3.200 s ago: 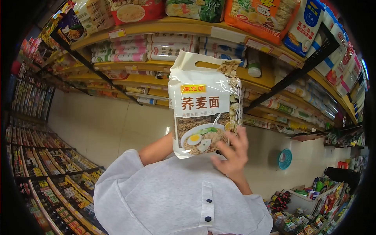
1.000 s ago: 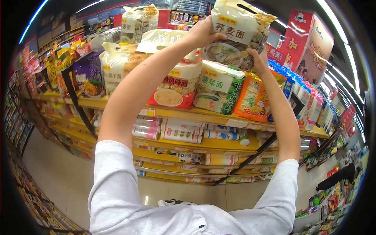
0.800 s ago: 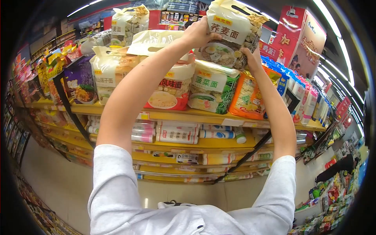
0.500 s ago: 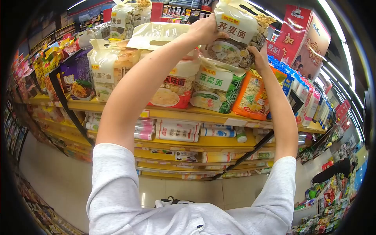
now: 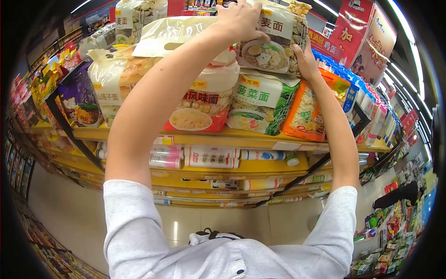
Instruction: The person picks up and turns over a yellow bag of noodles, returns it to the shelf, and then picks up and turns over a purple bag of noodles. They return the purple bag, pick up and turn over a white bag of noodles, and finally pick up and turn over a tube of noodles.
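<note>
A cream-and-clear bag of noodles [image 5: 267, 53], with a bowl pictured on its front, sits between my two hands on top of a green-labelled noodle bag [image 5: 253, 100]. My left hand [image 5: 239, 21] is at its upper left side, thumb on the front and other fingers stretched toward the top. At its right side, my right hand [image 5: 306, 63] grips the edge, its thumb toward the front and its other fingers partly hidden. Left of the green-labelled bag stands a red-labelled noodle bag [image 5: 202, 102], partly behind my left forearm.
More noodle bags [image 5: 107, 83] line the yellow shelf [image 5: 223, 139] to the left. An orange noodle bag [image 5: 304, 111] stands at the right, before a red display box [image 5: 346, 32]. Wrapped noodle rolls [image 5: 211, 156] lie on lower shelves. A dark-sleeved arm [image 5: 397, 195] shows at far right.
The held bag of noodles has come down and slightly left onto the green-labelled bag. My left hand has shifted up relative to it, fingers more spread. The view has moved slightly.
</note>
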Demonstrator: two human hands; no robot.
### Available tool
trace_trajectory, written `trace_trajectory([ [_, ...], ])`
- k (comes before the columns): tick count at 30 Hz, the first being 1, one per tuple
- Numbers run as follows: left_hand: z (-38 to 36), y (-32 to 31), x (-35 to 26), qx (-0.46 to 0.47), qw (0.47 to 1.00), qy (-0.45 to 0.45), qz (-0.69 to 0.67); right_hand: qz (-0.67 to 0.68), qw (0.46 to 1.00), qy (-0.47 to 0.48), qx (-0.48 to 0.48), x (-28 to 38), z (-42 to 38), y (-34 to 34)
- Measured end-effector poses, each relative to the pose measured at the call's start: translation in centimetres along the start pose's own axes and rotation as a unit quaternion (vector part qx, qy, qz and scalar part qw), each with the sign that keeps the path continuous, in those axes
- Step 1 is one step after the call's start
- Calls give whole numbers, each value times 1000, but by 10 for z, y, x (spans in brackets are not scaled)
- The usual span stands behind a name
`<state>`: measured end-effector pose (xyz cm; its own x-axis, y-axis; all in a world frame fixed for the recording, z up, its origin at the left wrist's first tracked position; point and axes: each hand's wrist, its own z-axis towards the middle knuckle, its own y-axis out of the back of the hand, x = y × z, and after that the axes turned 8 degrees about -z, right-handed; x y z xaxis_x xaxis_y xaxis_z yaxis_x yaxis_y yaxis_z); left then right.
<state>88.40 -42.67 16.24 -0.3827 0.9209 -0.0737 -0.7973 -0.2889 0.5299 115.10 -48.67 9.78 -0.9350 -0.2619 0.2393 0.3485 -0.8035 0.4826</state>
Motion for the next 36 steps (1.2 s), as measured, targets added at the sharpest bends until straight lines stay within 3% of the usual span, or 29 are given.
trace_trajectory([
  [2,11,-3,6,128,991,31,31,-101,994,-32,-3,12,-5,4],
  [8,16,-9,18,113,991,-30,65,-190,977,-95,17,34,-11,5],
  [16,9,-13,10,82,994,-29,63,-287,949,-130,31,41,-26,5],
  [18,8,-10,6,88,993,-17,78,-360,932,-47,-19,45,-31,7],
  [20,3,-2,-2,78,994,-38,69,-368,928,-42,-46,49,-39,7],
  [22,4,-2,-6,104,989,-35,99,-355,928,53,-100,59,-49,11],
  [23,-3,-34,16,-70,969,-153,182,-352,927,65,-112,68,-54,14],
  [24,-5,-39,18,-73,968,-154,182,-353,926,66,-115,71,-60,16],
  [26,-9,-38,11,-26,983,-125,135,-321,934,101,-123,77,-73,21],
  [28,-30,-34,-2,-55,981,-153,109,-300,939,98,-135,88,-101,26],
  [30,-59,-20,-23,-88,970,-227,7,-214,947,192,-146,95,-137,28],
  [32,-102,-7,-42,-111,948,-267,-134,-170,951,219,-138,99,-192,23],
  [35,-177,-28,-49,-99,892,-265,-352,-66,993,93,-36,93,-301,-4],
  [36,-205,-36,-52,-61,880,-240,-406,-83,996,5,11,92,-347,-15],
])
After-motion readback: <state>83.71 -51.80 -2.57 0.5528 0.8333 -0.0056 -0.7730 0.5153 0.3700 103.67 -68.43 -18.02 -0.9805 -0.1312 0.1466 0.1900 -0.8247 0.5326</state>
